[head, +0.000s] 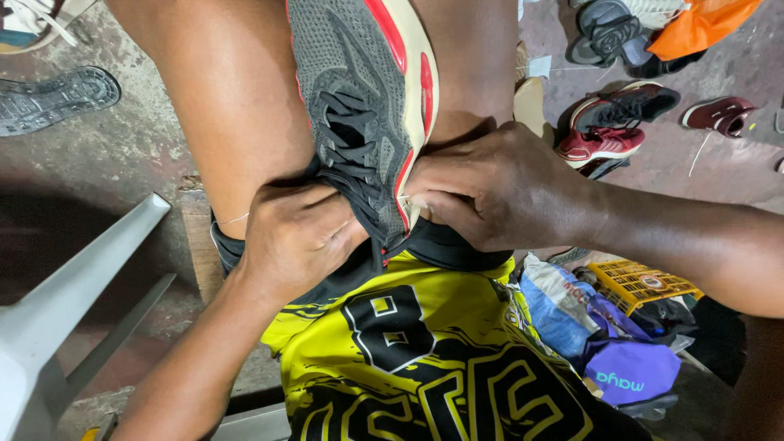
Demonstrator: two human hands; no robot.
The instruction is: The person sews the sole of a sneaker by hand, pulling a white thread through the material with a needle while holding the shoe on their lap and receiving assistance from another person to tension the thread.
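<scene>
Grey mesh and black laces mark the sneaker (359, 106) wedged between the person's bare thighs, heel end down against the yellow-and-black jersey (425, 359). Judging by how it sits, the work on its heel end looks mid-way: the shoe is clamped and both hands are busy there, nothing finished that I can see. On the left, the left hand (298, 237) has its grip clenched on the dark collar and lace end. On the right, the right hand (498, 192) pinches the cream-and-red sole edge, fingers curled tight (whether a needle or thread sits between them, I cannot tell). Farther right, red sneakers (608, 139) lie on the concrete floor (106, 155).
</scene>
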